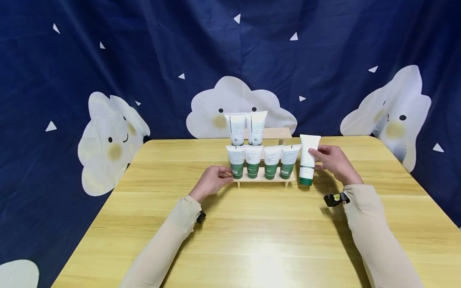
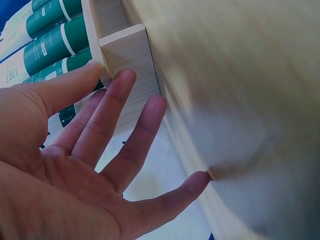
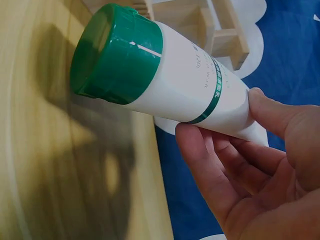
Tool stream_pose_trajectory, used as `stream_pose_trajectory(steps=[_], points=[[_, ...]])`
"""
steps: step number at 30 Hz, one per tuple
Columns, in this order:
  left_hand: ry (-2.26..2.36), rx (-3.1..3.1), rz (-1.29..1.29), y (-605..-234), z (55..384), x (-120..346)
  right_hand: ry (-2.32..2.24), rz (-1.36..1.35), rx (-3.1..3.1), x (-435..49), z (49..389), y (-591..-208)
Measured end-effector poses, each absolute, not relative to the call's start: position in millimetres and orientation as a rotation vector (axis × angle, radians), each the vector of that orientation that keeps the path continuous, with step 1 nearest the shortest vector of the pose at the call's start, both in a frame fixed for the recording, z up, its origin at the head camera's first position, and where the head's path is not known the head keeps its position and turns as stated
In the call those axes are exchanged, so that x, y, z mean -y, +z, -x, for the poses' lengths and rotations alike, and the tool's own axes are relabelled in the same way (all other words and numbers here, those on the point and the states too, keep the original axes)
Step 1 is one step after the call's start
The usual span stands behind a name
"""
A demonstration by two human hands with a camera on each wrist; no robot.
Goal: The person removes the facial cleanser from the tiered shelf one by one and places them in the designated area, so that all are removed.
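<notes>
My right hand grips a white squeeze tube with a green cap, held cap-down beside the right end of a wooden two-tier rack. In the right wrist view the thumb and fingers pinch the tube near its flat end. My left hand is at the rack's left end. Its fingers are spread and lightly bent, with the thumb and fingertips at the wooden end; firm contact is unclear. Several white-and-green tubes stand cap-down on the lower tier. Two white tubes stand on the upper tier's left part.
The rack stands toward the back of a wooden table. Behind the table hangs a dark blue curtain with white clouds and triangles. A black wrist device sits at my right cuff.
</notes>
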State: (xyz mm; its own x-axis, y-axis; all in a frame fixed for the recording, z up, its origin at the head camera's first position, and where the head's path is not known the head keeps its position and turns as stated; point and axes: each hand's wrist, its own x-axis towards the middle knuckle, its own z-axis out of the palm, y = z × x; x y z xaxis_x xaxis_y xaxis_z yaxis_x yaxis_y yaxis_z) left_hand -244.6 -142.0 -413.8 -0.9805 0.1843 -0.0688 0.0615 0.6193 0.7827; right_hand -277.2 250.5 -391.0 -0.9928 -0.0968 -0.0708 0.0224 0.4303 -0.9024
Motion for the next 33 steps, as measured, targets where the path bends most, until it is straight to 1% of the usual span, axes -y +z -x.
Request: stream_pose_trajectory(steps=[6, 11, 18, 22, 33], points=[[1.290, -2.701, -0.179, -415, 245, 141, -1.595, 0.024, -2.518, -254, 279, -399], [1.287, -2.705, -0.178, -415, 246, 142, -1.688, -0.038, -2.500, -256, 281, -406], [1.289, -2.708, -0.179, -415, 245, 141, -1.761, 0.061, -2.523, -258, 282, -411], [1.305, -2.699, -0.174, -414, 244, 142, -1.764, 0.062, -2.499, -256, 283, -411], [1.304, -2.698, -0.153, -414, 244, 141, -1.535, 0.004, -2.417, -252, 287, -420]])
